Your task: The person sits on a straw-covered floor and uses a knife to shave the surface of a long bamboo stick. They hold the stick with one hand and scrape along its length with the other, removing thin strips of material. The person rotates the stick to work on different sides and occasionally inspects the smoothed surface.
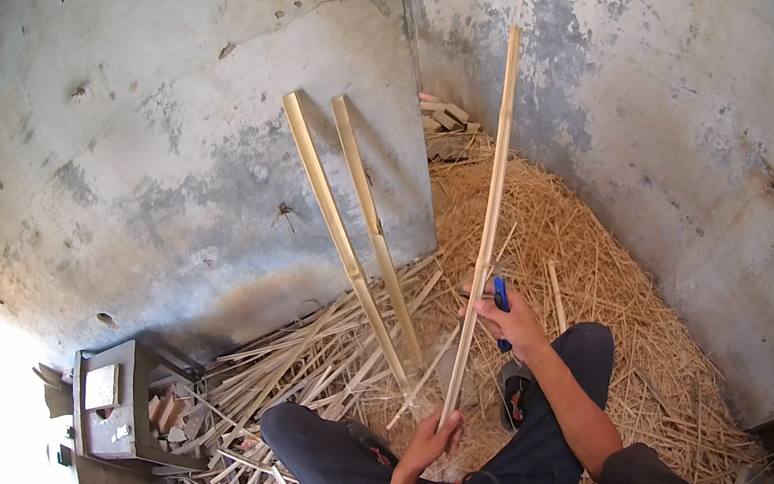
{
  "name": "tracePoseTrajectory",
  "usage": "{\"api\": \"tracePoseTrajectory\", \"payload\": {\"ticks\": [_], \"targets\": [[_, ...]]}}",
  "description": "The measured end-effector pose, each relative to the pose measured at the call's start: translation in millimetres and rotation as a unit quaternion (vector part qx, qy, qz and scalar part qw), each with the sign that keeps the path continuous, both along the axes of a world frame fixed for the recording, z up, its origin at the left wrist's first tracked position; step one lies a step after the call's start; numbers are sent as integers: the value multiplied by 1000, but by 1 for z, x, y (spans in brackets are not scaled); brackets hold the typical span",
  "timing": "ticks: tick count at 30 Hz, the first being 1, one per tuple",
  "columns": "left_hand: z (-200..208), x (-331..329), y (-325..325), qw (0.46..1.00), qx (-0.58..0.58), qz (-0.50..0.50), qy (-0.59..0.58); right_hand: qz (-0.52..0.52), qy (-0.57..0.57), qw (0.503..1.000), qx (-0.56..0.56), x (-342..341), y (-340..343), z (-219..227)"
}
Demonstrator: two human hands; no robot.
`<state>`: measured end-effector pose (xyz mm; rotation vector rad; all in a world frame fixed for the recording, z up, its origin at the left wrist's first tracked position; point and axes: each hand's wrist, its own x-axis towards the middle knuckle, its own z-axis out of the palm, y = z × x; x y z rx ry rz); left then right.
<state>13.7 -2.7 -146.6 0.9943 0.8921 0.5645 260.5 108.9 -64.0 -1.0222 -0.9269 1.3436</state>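
Observation:
A long, pale bamboo strip [493, 195] slants up and to the right in front of me. Its lower end is held by my left hand [431, 440], fingers closed around it between my knees. My right hand [515, 323] is closed on a blue-handled tool [501, 310] beside the strip's lower half. The tool's working end is mostly hidden by the fingers and the strip, so I cannot tell its exact kind. Two more bamboo strips, a longer one [329, 211] and a shorter one [365, 195], lean against the wall ahead.
Loose split strips [313, 350] lie across the floor at left. Thin straw-like shavings [605, 278] are heaped on the right and into the corner, near some bricks [445, 118]. A dark metal box-like stand [137, 423] stands at far left. Worn walls [181, 92] meet ahead.

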Motion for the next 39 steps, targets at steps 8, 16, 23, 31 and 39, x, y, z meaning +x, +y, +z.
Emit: {"api": "tracePoseTrajectory", "payload": {"ticks": [8,16,23,31,39], "targets": [[-11,-4,1,999,17,-31,35,-30,-9,997,-71,1,1,-30],[-26,-5,1,996,40,0,-77,-23,-88,987,129,-2,14,-34],[-21,-13,-2,994,68,-4,-80,8,-33,996,83,-11,-5,11],[16,-12,2,993,-92,-39,-70,-20,33,997,-68,3,0,-22],[6,-29,3,963,-177,-85,-183,36,119,992,-12,0,-6,-10]]}}
